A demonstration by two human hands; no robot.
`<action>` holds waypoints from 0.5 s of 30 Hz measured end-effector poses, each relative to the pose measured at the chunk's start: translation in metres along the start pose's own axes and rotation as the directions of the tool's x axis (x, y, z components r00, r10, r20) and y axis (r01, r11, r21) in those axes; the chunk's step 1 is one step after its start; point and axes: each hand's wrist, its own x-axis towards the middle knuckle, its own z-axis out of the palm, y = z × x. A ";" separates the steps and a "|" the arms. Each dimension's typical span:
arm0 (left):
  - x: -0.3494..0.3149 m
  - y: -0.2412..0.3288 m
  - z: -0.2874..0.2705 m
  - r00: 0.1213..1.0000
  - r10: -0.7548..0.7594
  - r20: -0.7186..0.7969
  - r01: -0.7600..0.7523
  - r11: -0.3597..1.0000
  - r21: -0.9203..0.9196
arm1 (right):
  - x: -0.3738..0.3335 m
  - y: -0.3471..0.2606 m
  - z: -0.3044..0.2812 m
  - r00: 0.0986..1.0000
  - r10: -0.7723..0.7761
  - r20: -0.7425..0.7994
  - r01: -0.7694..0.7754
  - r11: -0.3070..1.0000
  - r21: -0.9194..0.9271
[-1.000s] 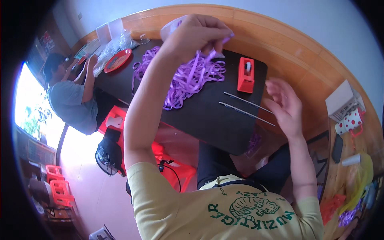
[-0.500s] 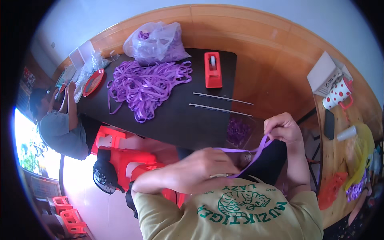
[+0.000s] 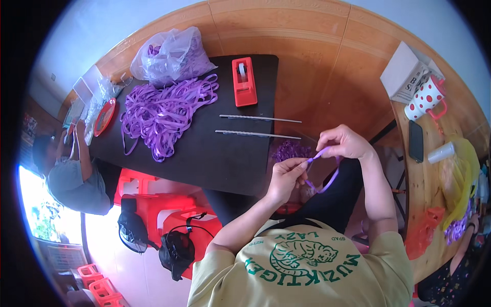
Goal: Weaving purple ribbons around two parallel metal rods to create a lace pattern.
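A narrow purple ribbon (image 3: 333, 179) is held in front of my body, its loop hanging below my fingers. My left hand (image 3: 287, 178) pinches it on one side. On the other side my right hand (image 3: 346, 144), a little higher, grips it between thumb and fingers. The two hands are close together, with a short stretch of ribbon between them. On the dark table, a loose heap of purple ribbons (image 3: 162, 115) lies left of my hands. Two thin metal rods (image 3: 260, 118) lie near the table's right edge, one nearer me than the other.
Behind the heap is a clear plastic bag (image 3: 176, 59) of ribbons; right of it, a red tape dispenser (image 3: 245, 92). More purple ribbon (image 3: 291, 150) lies below the table edge. A wooden table (image 3: 400, 120) holds a dotted cup (image 3: 423, 100) and phone (image 3: 416, 140). Another person (image 3: 76, 176) sits left.
My left hand has swung forward and right from near my chest to meet the ribbon by my right hand. My right hand has shifted slightly left and forward. The view has turned.
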 end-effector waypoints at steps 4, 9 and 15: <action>0.020 -0.015 -0.001 1.000 0.007 0.003 -0.006 0.987 -0.158 | 0.028 0.022 -0.017 0.949 -0.300 -0.097 0.293 0.953 -0.079; 0.044 -0.025 0.000 0.999 0.050 0.003 -0.046 0.948 -0.314 | 0.064 0.031 -0.027 0.929 -0.345 -0.134 0.350 0.937 0.018; 0.068 -0.027 -0.011 0.982 0.162 -0.099 -0.184 0.941 -0.284 | 0.099 0.040 -0.033 0.913 -0.361 -0.193 0.390 0.909 0.144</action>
